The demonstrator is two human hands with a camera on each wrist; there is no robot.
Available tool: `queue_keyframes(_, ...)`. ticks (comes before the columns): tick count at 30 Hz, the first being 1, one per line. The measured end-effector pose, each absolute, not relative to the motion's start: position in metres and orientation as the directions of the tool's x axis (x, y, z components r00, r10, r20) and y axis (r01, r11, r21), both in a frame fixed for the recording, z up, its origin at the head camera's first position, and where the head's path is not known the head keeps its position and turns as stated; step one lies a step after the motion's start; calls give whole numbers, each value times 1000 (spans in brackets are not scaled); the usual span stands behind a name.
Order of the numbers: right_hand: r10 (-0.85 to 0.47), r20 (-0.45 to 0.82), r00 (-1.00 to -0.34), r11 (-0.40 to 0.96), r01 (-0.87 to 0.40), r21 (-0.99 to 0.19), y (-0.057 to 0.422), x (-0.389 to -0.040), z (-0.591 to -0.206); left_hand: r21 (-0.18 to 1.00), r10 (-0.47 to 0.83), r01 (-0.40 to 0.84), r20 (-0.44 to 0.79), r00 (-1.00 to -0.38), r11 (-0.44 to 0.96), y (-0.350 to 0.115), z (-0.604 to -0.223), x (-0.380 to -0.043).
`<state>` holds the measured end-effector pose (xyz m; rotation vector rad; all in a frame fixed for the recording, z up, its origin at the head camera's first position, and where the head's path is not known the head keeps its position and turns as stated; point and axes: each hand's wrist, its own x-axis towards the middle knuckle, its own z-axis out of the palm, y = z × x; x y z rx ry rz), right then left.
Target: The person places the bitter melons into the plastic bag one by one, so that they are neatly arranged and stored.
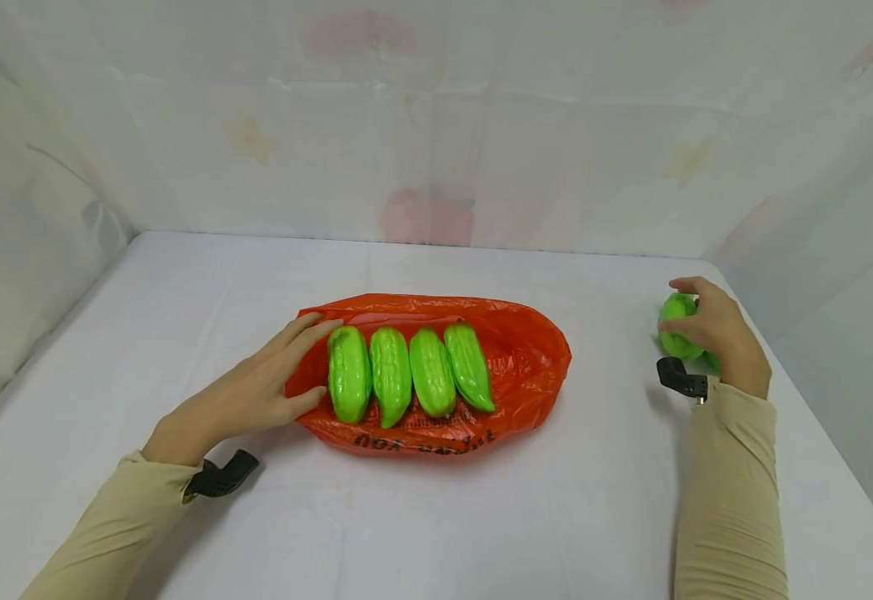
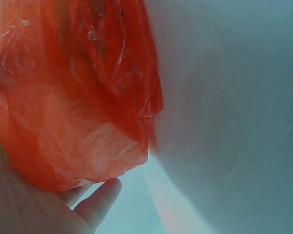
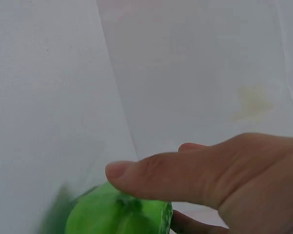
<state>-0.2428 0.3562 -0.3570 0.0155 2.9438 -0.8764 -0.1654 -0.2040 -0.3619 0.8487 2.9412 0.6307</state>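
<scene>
My left hand [image 1: 275, 383] lies at the left end of a red plastic bag [image 1: 526, 358], fingers and thumb spread apart at its rim. In the left wrist view, the bag [image 2: 88, 126] bulges over the palm, with fingertips right at its edge. Inside its wide mouth, several ridged green bitter gourds [image 1: 350, 375] lie side by side. Far to the right, my right hand [image 1: 725, 337] grips a lobed green vegetable [image 1: 676, 317]. Up close in the right wrist view, the thumb lies across the dimpled end of this vegetable [image 3: 112, 217], other fingers partly hidden behind.
A white-covered table [image 1: 594, 500] carries everything. Another bit of green [image 1: 709, 361] shows beside the right wrist, mostly covered by it. Pale patterned sheeting [image 1: 436, 125] hangs behind the table's far edge and along both sides.
</scene>
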Motion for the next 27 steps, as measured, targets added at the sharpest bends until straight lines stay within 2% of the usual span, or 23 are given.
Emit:
queue_keyframes(10, -30, -131, -991, 834, 48, -549, 353, -246, -356, 384, 518, 514, 100, -849, 767, -204, -363, -166)
queue_keyframes(17, -52, -137, -989, 869, 23, -494, 349, -245, -356, 380, 527, 528, 115, -842, 759, -205, -363, -166)
queue_keyframes(27, -66, -188, -980, 841, 47, -539, 342, -246, -356, 379, 528, 527, 112, -842, 760, -205, -364, -167)
